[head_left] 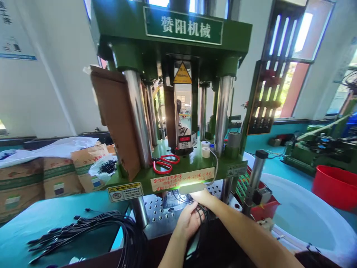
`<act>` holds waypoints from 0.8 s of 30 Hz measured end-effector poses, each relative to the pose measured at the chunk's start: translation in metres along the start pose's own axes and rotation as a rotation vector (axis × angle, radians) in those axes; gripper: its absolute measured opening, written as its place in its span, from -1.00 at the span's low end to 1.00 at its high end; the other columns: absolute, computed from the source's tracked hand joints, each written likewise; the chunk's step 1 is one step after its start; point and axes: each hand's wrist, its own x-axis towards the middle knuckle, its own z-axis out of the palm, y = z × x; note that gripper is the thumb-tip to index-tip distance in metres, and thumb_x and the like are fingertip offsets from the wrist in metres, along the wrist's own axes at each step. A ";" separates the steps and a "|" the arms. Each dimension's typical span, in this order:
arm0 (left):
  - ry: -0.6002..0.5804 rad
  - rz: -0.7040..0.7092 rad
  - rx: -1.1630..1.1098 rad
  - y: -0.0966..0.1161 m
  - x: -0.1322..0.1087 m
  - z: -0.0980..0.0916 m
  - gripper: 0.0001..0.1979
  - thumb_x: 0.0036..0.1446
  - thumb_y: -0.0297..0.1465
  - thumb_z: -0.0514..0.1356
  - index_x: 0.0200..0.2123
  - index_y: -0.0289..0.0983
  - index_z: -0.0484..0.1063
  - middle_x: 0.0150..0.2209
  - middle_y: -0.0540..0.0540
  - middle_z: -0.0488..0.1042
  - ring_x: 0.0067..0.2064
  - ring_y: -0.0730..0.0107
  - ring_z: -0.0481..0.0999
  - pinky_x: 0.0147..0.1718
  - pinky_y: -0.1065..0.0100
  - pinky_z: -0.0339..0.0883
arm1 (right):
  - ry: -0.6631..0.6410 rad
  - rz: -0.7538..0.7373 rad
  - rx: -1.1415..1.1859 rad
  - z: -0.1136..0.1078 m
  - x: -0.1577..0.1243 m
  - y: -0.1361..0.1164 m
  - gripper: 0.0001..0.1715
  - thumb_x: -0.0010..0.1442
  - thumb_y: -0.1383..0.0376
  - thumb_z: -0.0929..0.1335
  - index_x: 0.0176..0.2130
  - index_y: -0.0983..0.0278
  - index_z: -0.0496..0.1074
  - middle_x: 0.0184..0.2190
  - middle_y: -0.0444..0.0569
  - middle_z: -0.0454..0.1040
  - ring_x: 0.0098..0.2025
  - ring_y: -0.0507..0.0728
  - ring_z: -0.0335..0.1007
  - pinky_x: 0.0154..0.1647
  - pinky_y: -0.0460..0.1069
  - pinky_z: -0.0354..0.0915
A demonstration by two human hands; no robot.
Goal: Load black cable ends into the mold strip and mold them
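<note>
The fingers of your left hand (191, 222) are curled around a looped bundle of black cables (205, 219), which hangs down past them; your right hand (200, 195) reaches in just beyond and above, and bright light washes out its fingers, so whether they grip anything cannot be told; thin dark loops of cable show just ahead of your left fingers, over the perforated metal plate (156, 212) of the green hydraulic press (232, 31).

Above your fingers, the press's top nameplate (184, 25) reads 赞阳机械 in white; under it sits a yellow triangular warning sign (183, 73), its lettering too small to read; below that is a red digital display (184, 139), its figures unclear; just above your right fingers, a cream strip (182, 179) carries red handwritten Chinese, too blurred to make out, beside a glowing lamp (192, 185); up and left of your fingers is a yellow-and-white warning label (125, 192) with a prohibition symbol.

Red-handled scissors (170, 162) lie on the press ledge above your fingers; well to their left, more black cable assemblies (111, 217) lie across the green surface (97, 245), and brown paper sacks (58, 169) beyond bear red characters beginning 合一.
</note>
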 end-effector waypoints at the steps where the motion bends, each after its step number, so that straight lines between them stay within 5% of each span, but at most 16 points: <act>1: 0.002 0.007 0.009 0.001 0.000 0.000 -0.93 0.05 -0.46 0.14 -0.36 -0.35 0.31 -0.46 -0.12 0.48 -0.43 0.36 0.51 -0.43 0.39 0.32 | 0.007 0.019 -0.003 -0.006 -0.011 -0.003 -0.81 0.19 0.30 0.25 -0.19 0.31 0.36 -0.21 0.00 0.42 -0.19 0.12 0.34 -0.15 0.09 0.29; 4: -0.016 0.000 0.045 0.003 -0.001 0.000 -0.95 0.07 -0.49 0.11 -0.35 -0.36 0.34 -0.45 -0.12 0.48 -0.47 0.42 0.49 -0.46 0.41 0.35 | 0.028 0.068 0.006 -0.036 -0.070 -0.013 -0.79 0.14 0.39 0.23 -0.20 0.30 0.36 -0.26 0.03 0.43 -0.16 0.14 0.32 -0.10 0.06 0.25; 8: -0.009 -0.035 0.094 0.006 -0.006 0.003 -0.89 0.12 -0.52 0.05 -0.31 -0.38 0.35 -0.32 -0.21 0.50 -0.37 0.38 0.52 -0.40 0.41 0.41 | 0.050 0.207 -0.010 -0.098 -0.192 -0.007 -0.43 0.03 0.37 0.27 0.07 0.24 0.17 -0.03 0.08 0.30 0.04 0.19 0.19 0.05 0.09 0.16; 13: 0.045 -0.003 0.140 0.007 -0.008 0.000 -0.80 0.14 -0.54 -0.01 -0.20 -0.39 0.35 -0.30 -0.24 0.51 -0.32 0.35 0.53 -0.38 0.40 0.45 | 0.350 0.668 -0.537 -0.166 -0.331 0.054 -0.48 0.12 0.26 0.18 0.05 0.42 0.18 -0.12 0.23 0.32 -0.03 0.30 0.22 -0.01 0.17 0.18; 15: 0.061 -0.009 0.130 0.008 -0.006 -0.002 -0.76 0.15 -0.53 -0.02 -0.14 -0.38 0.34 -0.29 -0.24 0.51 -0.31 0.34 0.54 -0.38 0.39 0.46 | 0.271 0.835 -0.706 -0.176 -0.369 0.080 -0.49 0.12 0.23 0.17 0.00 0.48 0.24 -0.17 0.27 0.34 -0.06 0.33 0.25 -0.06 0.17 0.21; 18: 0.077 -0.002 0.125 0.008 -0.006 -0.003 -0.74 0.15 -0.52 -0.03 -0.12 -0.37 0.34 -0.30 -0.23 0.51 -0.31 0.33 0.54 -0.38 0.39 0.46 | -0.002 1.016 -0.798 -0.173 -0.398 0.101 -0.46 0.04 0.16 0.26 -0.06 0.45 0.31 -0.17 0.28 0.38 -0.08 0.38 0.27 -0.12 0.22 0.23; 20: 0.070 0.008 0.144 0.007 -0.007 -0.002 -0.77 0.15 -0.52 -0.03 -0.15 -0.37 0.34 -0.30 -0.22 0.51 -0.32 0.34 0.54 -0.40 0.39 0.46 | -0.068 1.046 -0.844 -0.168 -0.395 0.102 -0.42 -0.02 0.15 0.31 -0.05 0.43 0.32 -0.08 0.30 0.36 -0.02 0.42 0.22 -0.12 0.26 0.21; 24: 0.058 0.014 0.129 0.006 -0.007 0.003 -0.79 0.14 -0.52 0.00 -0.15 -0.37 0.31 -0.31 -0.22 0.50 -0.34 0.35 0.53 -0.39 0.37 0.46 | 0.006 0.836 -0.649 -0.170 -0.334 0.070 -0.56 0.05 0.25 0.26 -0.07 0.36 0.35 -0.08 0.23 0.38 -0.04 0.35 0.26 -0.08 0.20 0.20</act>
